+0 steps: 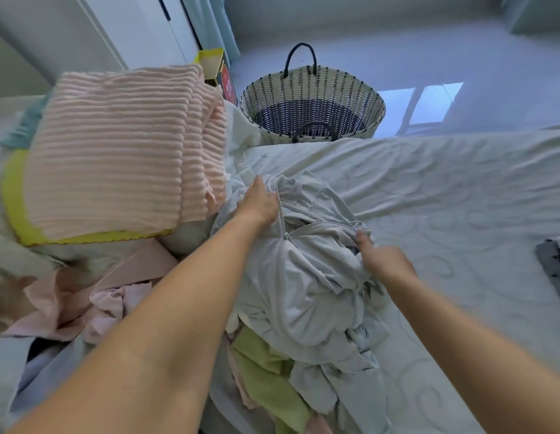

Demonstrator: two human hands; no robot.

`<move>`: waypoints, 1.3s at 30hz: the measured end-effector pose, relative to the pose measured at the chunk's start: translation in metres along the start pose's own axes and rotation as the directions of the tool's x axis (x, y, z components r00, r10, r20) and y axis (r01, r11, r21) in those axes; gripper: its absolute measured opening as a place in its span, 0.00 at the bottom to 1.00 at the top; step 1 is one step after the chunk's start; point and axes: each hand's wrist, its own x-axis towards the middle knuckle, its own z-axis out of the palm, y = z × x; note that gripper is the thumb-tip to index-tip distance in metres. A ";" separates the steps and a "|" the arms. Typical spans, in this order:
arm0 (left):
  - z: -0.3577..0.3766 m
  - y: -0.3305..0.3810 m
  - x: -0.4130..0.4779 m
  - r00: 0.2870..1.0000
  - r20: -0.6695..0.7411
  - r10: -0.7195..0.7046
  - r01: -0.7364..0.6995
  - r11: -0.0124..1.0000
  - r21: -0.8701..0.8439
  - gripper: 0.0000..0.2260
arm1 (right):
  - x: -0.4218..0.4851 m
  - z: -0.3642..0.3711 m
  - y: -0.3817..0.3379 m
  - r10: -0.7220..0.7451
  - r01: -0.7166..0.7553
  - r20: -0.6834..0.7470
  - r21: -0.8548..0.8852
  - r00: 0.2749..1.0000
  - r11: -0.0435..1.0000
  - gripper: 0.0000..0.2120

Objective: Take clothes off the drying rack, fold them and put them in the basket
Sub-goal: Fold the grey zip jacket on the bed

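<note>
A crumpled pale grey zip garment (306, 277) lies in a heap on the bed in front of me. My left hand (259, 202) grips its upper edge beside the zipper. My right hand (382, 258) pinches a fold of the same garment at its right side. Under the garment shows a green cloth (266, 368). A woven basket (313, 104) with dark handles stands on the floor past the far edge of the bed; no clothes show inside it. The drying rack is not in view.
A folded pink ribbed blanket (116, 155) lies on a yellow-edged cushion at the left. Loose pink clothes (94, 296) lie at the lower left. The pale bed sheet (444, 198) stretches to the right, with a dark patterned cloth (554, 264) at the right edge.
</note>
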 end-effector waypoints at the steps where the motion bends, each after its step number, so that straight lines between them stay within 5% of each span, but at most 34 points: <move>1: 0.004 -0.002 0.004 0.999 0.028 -0.014 0.014 1.000 -0.011 0.24 | -0.002 0.005 -0.004 -0.001 0.001 0.007 0.035 1.000 0.999 0.39; 6: -0.007 0.000 -0.001 0.998 0.042 0.040 -0.039 0.999 -0.008 0.08 | -0.012 0.016 -0.022 -0.121 0.141 -0.098 0.229 0.988 0.963 0.14; 11: -0.039 0.000 -0.042 0.940 -0.122 0.319 -0.301 0.943 0.146 0.14 | -0.022 -0.010 -0.022 -0.136 0.169 -0.121 0.328 0.983 0.930 0.11; 16: -0.047 0.002 -0.112 0.870 -0.127 0.476 -0.476 0.879 0.035 0.11 | -0.047 -0.004 -0.014 -0.137 0.089 0.055 0.519 0.989 0.850 0.13; 19: -0.056 -0.004 -0.144 0.839 -0.159 0.520 -0.532 0.846 -0.039 0.11 | -0.076 -0.023 -0.024 -0.217 0.230 -0.104 0.670 0.971 0.706 0.08; 26: -0.110 0.022 -0.231 0.808 -0.393 0.438 -0.555 0.790 -0.260 0.15 | -0.149 -0.140 -0.026 -0.430 0.439 -0.213 0.717 0.878 0.542 0.10; 33: -0.163 0.055 -0.331 0.954 -0.229 0.191 -0.280 0.841 -0.463 0.16 | -0.246 -0.267 -0.011 -0.507 0.406 -0.258 0.890 0.823 0.206 0.12; 36: -0.161 0.063 -0.371 0.988 -0.080 0.128 -0.151 0.877 -0.455 0.14 | -0.278 -0.298 0.009 -0.579 0.434 -0.209 0.856 0.788 0.282 0.10; 39: -0.155 0.073 -0.403 0.972 -0.174 0.156 -0.222 0.853 -0.473 0.05 | -0.297 -0.311 0.037 -0.589 0.469 -0.161 0.778 0.792 0.418 0.10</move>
